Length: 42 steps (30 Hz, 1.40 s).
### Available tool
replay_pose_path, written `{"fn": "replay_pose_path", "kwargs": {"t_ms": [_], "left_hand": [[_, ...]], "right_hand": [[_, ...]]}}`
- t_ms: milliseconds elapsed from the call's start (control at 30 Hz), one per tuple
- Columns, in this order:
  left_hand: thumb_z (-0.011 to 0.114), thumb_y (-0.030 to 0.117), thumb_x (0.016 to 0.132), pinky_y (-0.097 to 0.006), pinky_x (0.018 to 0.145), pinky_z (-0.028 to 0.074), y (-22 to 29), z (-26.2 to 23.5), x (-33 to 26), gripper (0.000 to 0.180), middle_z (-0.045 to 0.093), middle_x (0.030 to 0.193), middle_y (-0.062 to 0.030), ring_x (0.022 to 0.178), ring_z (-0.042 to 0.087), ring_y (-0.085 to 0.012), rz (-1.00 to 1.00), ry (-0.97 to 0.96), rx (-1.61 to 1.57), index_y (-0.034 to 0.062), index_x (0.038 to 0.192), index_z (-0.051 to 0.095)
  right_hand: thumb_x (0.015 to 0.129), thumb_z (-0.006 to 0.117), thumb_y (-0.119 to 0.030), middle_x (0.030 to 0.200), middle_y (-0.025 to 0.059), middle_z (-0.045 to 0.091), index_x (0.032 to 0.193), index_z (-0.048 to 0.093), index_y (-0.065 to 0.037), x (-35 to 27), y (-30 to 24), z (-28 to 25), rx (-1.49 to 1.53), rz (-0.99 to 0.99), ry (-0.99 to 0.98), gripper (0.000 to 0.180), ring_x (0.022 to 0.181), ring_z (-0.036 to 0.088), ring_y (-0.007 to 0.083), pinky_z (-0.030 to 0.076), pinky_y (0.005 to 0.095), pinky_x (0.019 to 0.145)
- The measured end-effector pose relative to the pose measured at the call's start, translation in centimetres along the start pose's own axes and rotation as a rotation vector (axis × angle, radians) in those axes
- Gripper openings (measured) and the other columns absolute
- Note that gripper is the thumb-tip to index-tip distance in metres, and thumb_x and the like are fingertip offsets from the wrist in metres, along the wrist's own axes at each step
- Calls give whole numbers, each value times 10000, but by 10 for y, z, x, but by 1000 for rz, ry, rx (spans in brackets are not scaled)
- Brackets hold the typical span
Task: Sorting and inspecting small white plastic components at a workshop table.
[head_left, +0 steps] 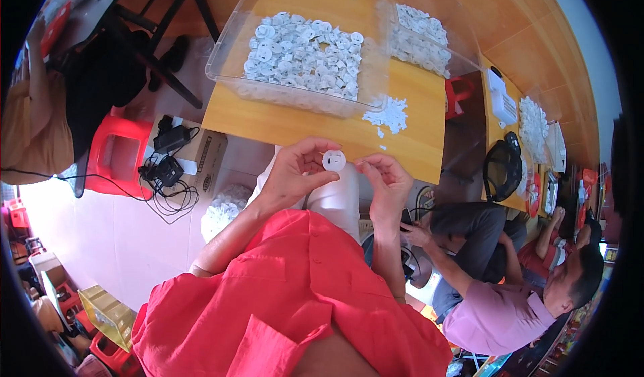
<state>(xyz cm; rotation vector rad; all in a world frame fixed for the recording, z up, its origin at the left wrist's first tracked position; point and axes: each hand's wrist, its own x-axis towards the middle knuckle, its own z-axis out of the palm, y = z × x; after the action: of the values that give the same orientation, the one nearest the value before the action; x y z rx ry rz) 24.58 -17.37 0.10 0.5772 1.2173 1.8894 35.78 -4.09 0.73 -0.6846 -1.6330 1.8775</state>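
Note:
Over my lap, my left hand [295, 174] pinches a small white round plastic disc [334, 161] between thumb and fingers. A small dark slot shows on its face. Just right of the disc, my right hand [384, 184] has thumb and forefinger pressed together; whatever they hold is too small to make out. Beyond my hands, a clear plastic bin [221, 58] on the wooden table [268, 123] holds many similar white round parts [302, 51]. A loose heap of small white pieces [388, 115] lies near the table's right side.
A second clear bin [463, 18] of white parts stands behind on the right. Left of me are a red stool [121, 150] and a cardboard box [213, 152] with black adapters and tangled cables. A person in a pink shirt [500, 313] sits close on my right.

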Motion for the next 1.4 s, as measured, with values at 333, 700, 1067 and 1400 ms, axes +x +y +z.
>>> {"fn": "replay_pose_path", "kwargs": {"t_ms": [333, 700, 1067, 1400], "left_hand": [[683, -22, 706, -219, 702, 465, 2, 6, -2, 394, 591, 896, -36, 777, 553, -82, 74, -10, 225, 17, 1081, 568], [697, 2, 682, -232, 668, 473, 5, 8, -2, 398, 578, 813, -55, 721, 561, -108, 124, -9, 418, 17, 1063, 584], [696, 21, 682, -244, 642, 484, 6, 9, -2, 377, 579, 781, -68, 696, 580, -125, 165, 8, 475, 14, 1046, 594], [696, 32, 701, -239, 661, 491, 4, 10, -1, 359, 597, 810, -61, 723, 589, -117, 127, -16, 375, 12, 1046, 599]], "right_hand": [[739, 631, 57, 822, 59, 555, 821, 608, 35, -3, -8, 6, -150, -244, -145, 88, 728, 519, 108, 408, 211, 647], [711, 632, 54, 760, 78, 566, 780, 603, 3, -4, -14, 11, -399, -391, -131, 91, 690, 546, 160, 425, 242, 609], [694, 637, 50, 748, 90, 573, 782, 603, 0, -9, -16, 16, -602, -487, -96, 107, 699, 573, 196, 440, 266, 642], [726, 628, 45, 848, 83, 564, 827, 602, 24, -7, -10, 5, -72, -157, -123, 106, 748, 557, 132, 438, 224, 645]]}}
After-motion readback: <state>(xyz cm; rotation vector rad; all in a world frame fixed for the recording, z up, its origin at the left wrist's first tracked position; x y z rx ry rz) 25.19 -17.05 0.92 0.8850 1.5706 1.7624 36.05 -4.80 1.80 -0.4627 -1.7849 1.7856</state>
